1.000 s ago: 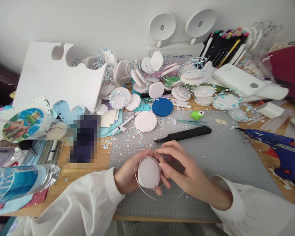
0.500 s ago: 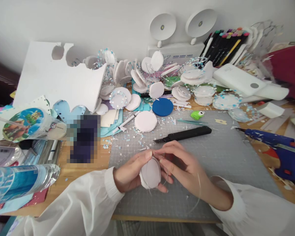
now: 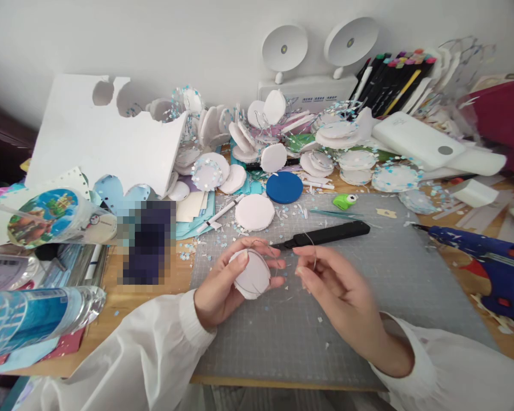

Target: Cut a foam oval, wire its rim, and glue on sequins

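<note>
While the left hand (image 3: 218, 290) holds the white disc (image 3: 252, 273) above the mat (image 3: 274, 351), its thumb lies on the face and its fingers reach behind and past the right edge; looks like a grip meant to leave most of the rim free.

Right hand (image 3: 345, 302) is just right of the disc, not touching it: thumb and index tips near each other, narrow gap, other fingers curled. Thin strand (image 3: 315, 260) shows at its index finger; can't tell if it's pinched. More strand crosses the disc face; can't tell if it's one piece. Keeping the hands apart probably gives the strand room.

Knife (image 3: 338, 231) lies just beyond the right hand, blade towards the left, presumably parked within reach. Blue disc (image 3: 284, 187) and second white disc (image 3: 254, 212) are beyond the left hand; tweezers (image 3: 338, 214) and punch (image 3: 345, 200) beyond the knife. Glue gun (image 3: 475, 244) sits well right of the right hand, likely for sleeve clearance.
</note>
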A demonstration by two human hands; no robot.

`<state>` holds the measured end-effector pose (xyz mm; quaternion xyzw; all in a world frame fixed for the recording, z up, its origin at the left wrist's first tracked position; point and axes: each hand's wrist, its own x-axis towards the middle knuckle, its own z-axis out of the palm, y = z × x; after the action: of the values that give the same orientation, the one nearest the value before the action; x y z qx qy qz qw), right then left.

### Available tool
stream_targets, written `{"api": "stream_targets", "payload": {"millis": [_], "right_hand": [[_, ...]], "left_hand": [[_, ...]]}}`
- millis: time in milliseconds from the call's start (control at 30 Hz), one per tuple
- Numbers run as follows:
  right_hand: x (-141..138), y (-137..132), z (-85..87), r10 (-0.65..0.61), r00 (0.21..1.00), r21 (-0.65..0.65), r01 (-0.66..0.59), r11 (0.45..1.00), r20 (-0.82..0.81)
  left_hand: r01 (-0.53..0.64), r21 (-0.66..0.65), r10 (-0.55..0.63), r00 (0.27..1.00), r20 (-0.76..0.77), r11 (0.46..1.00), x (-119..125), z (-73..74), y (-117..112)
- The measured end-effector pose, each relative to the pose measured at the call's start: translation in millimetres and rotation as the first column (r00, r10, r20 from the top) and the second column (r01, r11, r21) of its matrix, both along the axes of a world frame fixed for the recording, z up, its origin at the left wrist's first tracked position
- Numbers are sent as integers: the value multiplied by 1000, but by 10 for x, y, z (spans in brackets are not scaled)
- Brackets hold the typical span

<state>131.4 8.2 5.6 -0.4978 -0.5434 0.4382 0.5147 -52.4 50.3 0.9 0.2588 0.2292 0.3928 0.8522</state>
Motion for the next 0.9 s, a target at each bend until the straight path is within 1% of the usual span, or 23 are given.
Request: {"api": "stream_targets", "payload": {"millis": [67, 167, 300, 400, 467, 500, 600, 667, 767, 900], "right_hand": [[9, -2, -9, 14, 992, 119, -30, 992, 129], [46, 6, -43, 44, 963, 202, -100, 974, 266], [82, -4, -48, 155, 915, 204, -244, 948, 373], [80, -13, -36, 228, 892, 172, -314, 934, 389], [67, -13, -41, 220, 896, 179, -307, 935, 387], [59, -12, -47, 191, 907, 196, -279, 940, 376], [40, -3, -62, 55, 942, 266, -149, 952, 330], [38, 2, -53, 5, 943, 308, -113, 945, 333], [50, 13, -13, 27, 927, 361, -172, 917, 373], [65, 38, 29, 86, 905, 408, -271, 872, 417]], "left_hand": [[87, -42, -86, 996, 37, 995, 5, 5, -17], [212, -115, -202, 975, 94, 970, 12, 24, -46], [316, -182, -293, 946, 141, 931, 15, 56, -69], [390, -203, -360, 918, 166, 898, 9, 53, -73], [397, -200, -365, 914, 180, 896, 3, 36, -73], [388, -200, -355, 917, 184, 899, 2, 27, -73], [358, -221, -322, 929, 180, 907, 4, 10, -75], [359, -231, -329, 931, 159, 904, 10, 9, -77], [375, -230, -355, 926, 127, 898, 18, 7, -81], [404, -252, -377, 914, 152, 879, 15, -10, -87]]}}
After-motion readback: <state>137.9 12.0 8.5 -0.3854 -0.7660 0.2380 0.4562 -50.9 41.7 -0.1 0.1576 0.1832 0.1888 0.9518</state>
